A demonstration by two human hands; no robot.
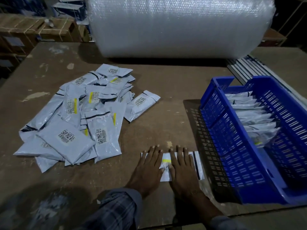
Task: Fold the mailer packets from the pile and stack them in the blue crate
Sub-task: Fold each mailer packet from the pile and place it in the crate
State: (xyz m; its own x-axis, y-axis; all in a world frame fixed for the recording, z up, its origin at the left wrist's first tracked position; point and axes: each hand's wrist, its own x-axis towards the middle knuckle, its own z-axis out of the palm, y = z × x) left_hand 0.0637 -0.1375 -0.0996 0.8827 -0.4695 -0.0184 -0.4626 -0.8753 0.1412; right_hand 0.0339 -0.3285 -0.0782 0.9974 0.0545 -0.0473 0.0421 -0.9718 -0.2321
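A white mailer packet (197, 165) with a yellow-striped label lies flat on the brown table near its front edge. My left hand (147, 166) and my right hand (181, 166) press on it side by side, palms down, fingers spread. A pile of grey-white mailer packets (79, 120) with barcode labels covers the table's left half. The blue crate (221, 130) stands tilted at the right, and a row of several folded packets (254, 117) stands on edge inside it.
A huge roll of bubble wrap (179, 25) fills the back of the table (166, 90). Flat boxes (245, 67) lie behind the crate. Cardboard cartons (36, 29) are stacked beyond the table at the back left.
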